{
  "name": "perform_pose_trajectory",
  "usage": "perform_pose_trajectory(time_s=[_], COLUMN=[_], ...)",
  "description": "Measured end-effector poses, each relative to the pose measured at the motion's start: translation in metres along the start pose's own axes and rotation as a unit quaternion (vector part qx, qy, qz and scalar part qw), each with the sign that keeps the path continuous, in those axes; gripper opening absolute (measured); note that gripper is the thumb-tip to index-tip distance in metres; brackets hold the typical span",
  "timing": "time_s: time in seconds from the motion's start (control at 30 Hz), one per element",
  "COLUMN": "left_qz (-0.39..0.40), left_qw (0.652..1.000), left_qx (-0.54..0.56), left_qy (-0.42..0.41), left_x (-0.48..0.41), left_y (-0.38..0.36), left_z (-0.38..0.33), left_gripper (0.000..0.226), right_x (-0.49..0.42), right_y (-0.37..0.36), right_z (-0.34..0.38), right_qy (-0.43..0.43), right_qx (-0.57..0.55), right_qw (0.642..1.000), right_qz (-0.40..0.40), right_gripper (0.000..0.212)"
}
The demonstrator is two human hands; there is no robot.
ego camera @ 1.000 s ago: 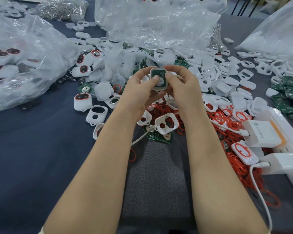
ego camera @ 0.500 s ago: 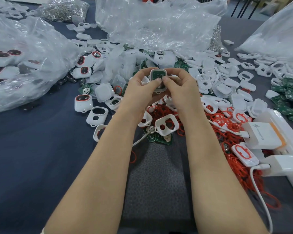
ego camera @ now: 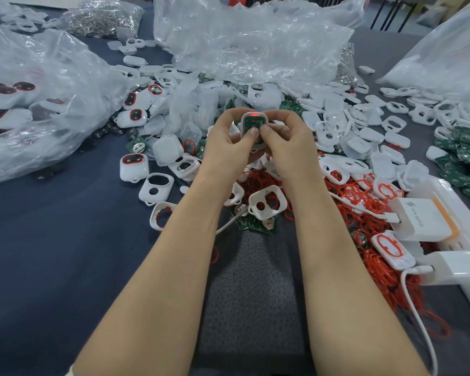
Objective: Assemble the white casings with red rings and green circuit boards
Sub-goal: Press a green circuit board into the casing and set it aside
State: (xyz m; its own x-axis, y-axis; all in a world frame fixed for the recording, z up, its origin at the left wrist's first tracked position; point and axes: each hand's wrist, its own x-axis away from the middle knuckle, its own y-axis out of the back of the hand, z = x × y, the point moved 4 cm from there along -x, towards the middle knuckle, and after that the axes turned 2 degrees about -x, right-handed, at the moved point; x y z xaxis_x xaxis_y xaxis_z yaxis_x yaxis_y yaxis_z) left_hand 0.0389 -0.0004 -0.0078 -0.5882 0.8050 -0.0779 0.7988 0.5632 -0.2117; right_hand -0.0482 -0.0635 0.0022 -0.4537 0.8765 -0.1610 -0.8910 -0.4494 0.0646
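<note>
Currently, at the far left, a plastic bag (ego camera: 38, 109) holds finished units. Just right of it, a closed unit (ego camera: 134, 162) and an empty casing (ego camera: 155, 187) lie on the table (ego camera: 52, 253).

At centre, your left hand (ego camera: 227, 143) and right hand (ego camera: 289, 143) share one part. Each grip is closed around one side of the white casing (ego camera: 246, 114), which is held raised above the heap. Both thumb tips press on the green circuit board (ego camera: 252, 122) seated in it.

Further right lie the red rings (ego camera: 364, 202), a charger (ego camera: 418, 217) and spare boards (ego camera: 464, 156).

Hazards:
- Uneven thumb pressure would likely seat the board tilted or stress its edge.
- A ring that is not fully in its groove could be pinched under the board.
- If either grip loosens, the casing drops into the heap below and is hard to find again.

Not verifiable:
- Your thumbs cover the lower half of the board.
- Your fingers behind the casing are hidden.
- You cannot tell whether a ring is fitted.
- The red spot at the top edge may be a lamp or a ring; the source is unclear.
</note>
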Motion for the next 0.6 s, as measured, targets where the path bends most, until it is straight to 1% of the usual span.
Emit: perform_pose_trajectory(time_s=[0.1,0.3,0.47,0.6], left_qz=[0.002,-0.004,-0.01,-0.017], left_qw=[1.0,1.0,1.0,1.0], left_qx=[0.014,-0.012,0.021,-0.001], left_qy=[0.001,-0.012,0.003,-0.007], left_x=[0.0008,-0.0011,-0.0018,-0.0022], left_y=[-0.0009,0.0021,0.0002,0.0019], left_z=[0.0001,-0.001,0.0011,-0.0001], left_gripper=[0.021,0.022,0.022,0.023], right_x=[-0.0003,0.0004,-0.0004,-0.0004], right_y=[0.0009,-0.0005,0.0004,-0.0003], right_z=[0.0002,0.0012,0.0007,0.0004], right_qy=[-0.002,0.002,-0.002,-0.001], right_qx=[-0.002,0.001,-0.005,-0.004], right_qw=[1.0,1.0,1.0,1.0], right_qz=[-0.004,0.001,-0.006,-0.001], right_gripper=[0.014,0.014,0.016,0.016])
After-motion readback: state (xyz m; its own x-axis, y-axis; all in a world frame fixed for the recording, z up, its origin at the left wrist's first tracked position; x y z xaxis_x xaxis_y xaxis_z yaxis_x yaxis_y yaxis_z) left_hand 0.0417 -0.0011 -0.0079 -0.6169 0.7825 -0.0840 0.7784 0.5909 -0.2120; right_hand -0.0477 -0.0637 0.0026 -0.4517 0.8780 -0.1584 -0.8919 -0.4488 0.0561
